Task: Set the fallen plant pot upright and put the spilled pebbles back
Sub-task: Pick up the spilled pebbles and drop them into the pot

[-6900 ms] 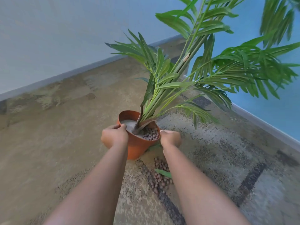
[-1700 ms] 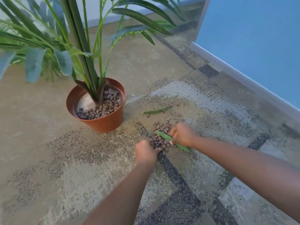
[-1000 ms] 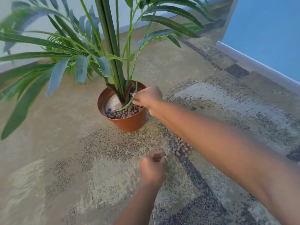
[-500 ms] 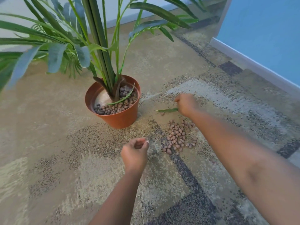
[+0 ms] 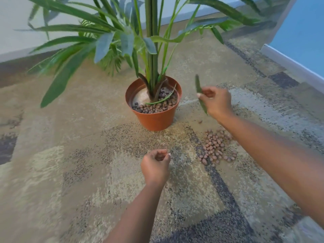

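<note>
The right hand (image 5: 216,101) pinched a loose green leaf (image 5: 199,92) between thumb and fingers and held it in the air just right of the plant pot (image 5: 154,109); half a second earlier the same hand had been low on the carpet (image 5: 70,172), at the leaf where it lay. The left hand (image 5: 155,166) hovered above the carpet with its fingers curled loosely inward, as before; whether it enclosed anything could not be told. The spilled pebbles (image 5: 215,147) lay in a heap on the carpet, right of the left hand and beneath the right forearm, unchanged in place. The pot stood upright on the carpet, beyond both hands, with pebbles in its near half, pale filler showing at its far left, and a second loose leaf (image 5: 162,99) lying across them. The palm's stems (image 5: 151,50) rose from the pot's centre.
</note>
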